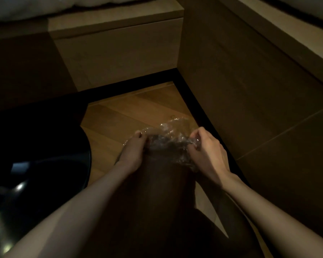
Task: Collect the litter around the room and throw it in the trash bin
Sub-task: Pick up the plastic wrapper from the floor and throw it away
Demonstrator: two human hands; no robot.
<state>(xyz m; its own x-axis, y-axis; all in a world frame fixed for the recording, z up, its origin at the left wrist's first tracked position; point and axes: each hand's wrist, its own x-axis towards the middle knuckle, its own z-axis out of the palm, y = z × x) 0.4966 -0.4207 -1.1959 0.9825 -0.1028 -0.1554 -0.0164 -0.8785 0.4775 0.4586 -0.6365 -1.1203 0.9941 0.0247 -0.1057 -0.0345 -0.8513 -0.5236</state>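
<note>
Hanging above the wooden floor point(131, 112), a crumpled clear plastic wrapper point(169, 138) was held at both ends. One edge was pinched by the left hand point(132, 151), the other gripped in the right hand point(208, 153), over a dark-clad knee point(162, 175).

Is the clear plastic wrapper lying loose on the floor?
No, the left hand and the right hand both grip the clear plastic wrapper between them.

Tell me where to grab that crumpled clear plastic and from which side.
Take the bunched middle of the clear plastic, coming from above. It is thin crumpled film, pinched at its two ends by the left hand and right hand; the loose far flap would probably slip.
</note>
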